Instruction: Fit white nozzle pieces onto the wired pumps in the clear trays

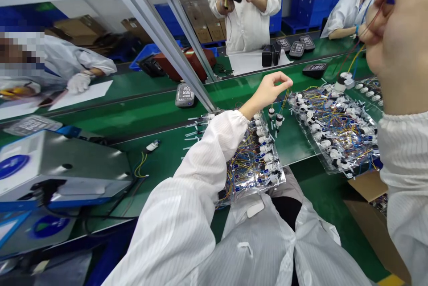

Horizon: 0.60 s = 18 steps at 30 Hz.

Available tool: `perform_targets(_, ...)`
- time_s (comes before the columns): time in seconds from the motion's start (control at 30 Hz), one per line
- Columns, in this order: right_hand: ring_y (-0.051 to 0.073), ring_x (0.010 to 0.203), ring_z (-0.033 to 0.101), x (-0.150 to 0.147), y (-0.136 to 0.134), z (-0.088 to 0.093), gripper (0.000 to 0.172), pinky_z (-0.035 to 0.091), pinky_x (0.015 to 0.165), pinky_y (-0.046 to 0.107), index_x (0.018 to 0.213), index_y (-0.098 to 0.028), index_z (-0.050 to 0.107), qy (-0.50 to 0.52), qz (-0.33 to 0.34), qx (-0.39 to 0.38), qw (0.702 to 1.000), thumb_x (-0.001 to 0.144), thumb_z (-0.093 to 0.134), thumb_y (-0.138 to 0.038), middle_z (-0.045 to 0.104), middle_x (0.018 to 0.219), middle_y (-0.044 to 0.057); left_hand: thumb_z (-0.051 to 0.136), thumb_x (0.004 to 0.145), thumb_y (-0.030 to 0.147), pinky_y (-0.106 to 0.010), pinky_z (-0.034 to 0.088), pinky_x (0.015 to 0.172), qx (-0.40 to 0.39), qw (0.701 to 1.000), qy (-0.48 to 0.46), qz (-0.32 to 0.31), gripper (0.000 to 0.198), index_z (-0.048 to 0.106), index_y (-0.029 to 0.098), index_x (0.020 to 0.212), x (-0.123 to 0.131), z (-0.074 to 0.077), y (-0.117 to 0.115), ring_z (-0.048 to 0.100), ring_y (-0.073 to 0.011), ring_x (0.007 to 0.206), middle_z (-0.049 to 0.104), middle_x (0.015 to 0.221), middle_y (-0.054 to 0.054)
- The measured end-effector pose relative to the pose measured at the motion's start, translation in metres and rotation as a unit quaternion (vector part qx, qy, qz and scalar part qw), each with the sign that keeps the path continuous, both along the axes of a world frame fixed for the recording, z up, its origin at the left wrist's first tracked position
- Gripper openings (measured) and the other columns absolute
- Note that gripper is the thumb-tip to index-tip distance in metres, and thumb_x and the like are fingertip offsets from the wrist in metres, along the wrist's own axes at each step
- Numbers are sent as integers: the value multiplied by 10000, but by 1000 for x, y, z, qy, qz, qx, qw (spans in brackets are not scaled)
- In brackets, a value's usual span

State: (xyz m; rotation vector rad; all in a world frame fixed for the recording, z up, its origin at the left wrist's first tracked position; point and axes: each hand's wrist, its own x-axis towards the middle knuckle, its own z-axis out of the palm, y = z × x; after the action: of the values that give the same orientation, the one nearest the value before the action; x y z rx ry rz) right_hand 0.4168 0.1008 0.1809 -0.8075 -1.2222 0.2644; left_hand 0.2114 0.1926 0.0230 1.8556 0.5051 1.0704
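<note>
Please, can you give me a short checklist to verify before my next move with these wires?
Left hand grip on the wires: ok, pinched in the fingers, with small connectors hanging below.
Right hand grip on thin wires: cannot tell, the fingers hide it.
Nearer tray: not ok, the left sleeve lies over its edge.
Right tray: not ok, its wires cross in a tangled heap.
Co-worker's gloved hand: ok, well apart from both trays.
</note>
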Motion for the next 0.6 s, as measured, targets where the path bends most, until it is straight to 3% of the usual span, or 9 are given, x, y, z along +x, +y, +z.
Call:
perform_targets(0.17, 119, 346, 396, -5, -36, -42, 151, 230, 289, 291, 779, -268, 636, -91, -40, 4, 995, 876, 711, -179, 548, 569, -35, 807, 818, 335, -319, 514, 844, 33, 999, 14, 4, 199, 700, 167, 820, 1, 9, 10, 671, -199, 912, 744, 888, -73)
perform_targets(0.27, 104, 355, 413, -17, -50, -82, 185, 274, 351, 261, 766, -247, 612, -100, -68, -67, 990, 885, 740, -309, 569, 567, -41, 795, 823, 340, -329, 504, 845, 54, 998, 18, 0, 196, 719, 160, 835, 7, 10, 16, 649, -198, 888, 729, 858, -74)
perform_targets(0.33, 121, 457, 502, -29, -56, -116, 193, 362, 431, 265, 796, -238, 614, -142, -87, -145, 975, 928, 689, -357, 619, 639, -22, 779, 837, 347, -329, 492, 841, 70, 997, 30, 11, 198, 729, 156, 853, 10, 8, 20, 627, -192, 873, 722, 845, -71)
perform_targets(0.5, 175, 629, 594, -51, -49, -203, 205, 505, 678, 335, 838, -211, 622, -207, -136, -300, 921, 959, 599, -375, 673, 722, 18, 753, 864, 335, -335, 466, 789, 81, 995, 57, 33, 189, 752, 146, 873, 13, 6, 25, 574, -180, 801, 695, 790, -72)
perform_targets(0.6, 240, 745, 655, -52, -33, -228, 182, 543, 812, 419, 879, -196, 653, -232, -164, -324, 902, 941, 603, -359, 703, 810, 75, 749, 872, 349, -335, 463, 779, 80, 994, 74, 16, 205, 758, 144, 885, 13, 8, 24, 572, -181, 799, 688, 779, -76)
